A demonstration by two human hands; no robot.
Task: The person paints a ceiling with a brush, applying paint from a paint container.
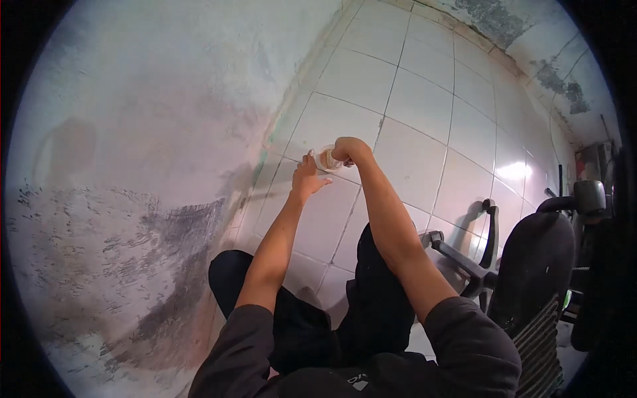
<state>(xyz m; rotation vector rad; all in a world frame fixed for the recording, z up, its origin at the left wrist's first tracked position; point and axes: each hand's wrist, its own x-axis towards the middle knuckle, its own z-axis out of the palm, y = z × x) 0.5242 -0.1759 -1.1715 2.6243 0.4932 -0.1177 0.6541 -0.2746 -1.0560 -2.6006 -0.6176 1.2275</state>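
A small round see-through container (323, 161) with something pale brown in it stands on the tiled floor in front of me. My left hand (307, 179) is beside it on the near left, thumb and fingers spread apart, the fingertips close to its rim. Over its right side bends my right hand (352, 150), fingers curled down at the container's mouth. The back of that hand covers its fingertips, so what they pinch, if anything, is hidden.
A stained, peeling wall (152, 166) rises close on my left. White floor tiles (424, 86) stretch ahead. To my right stands a black office chair (537, 265), its wheeled leg (464, 259) reaching near my right knee (371, 265).
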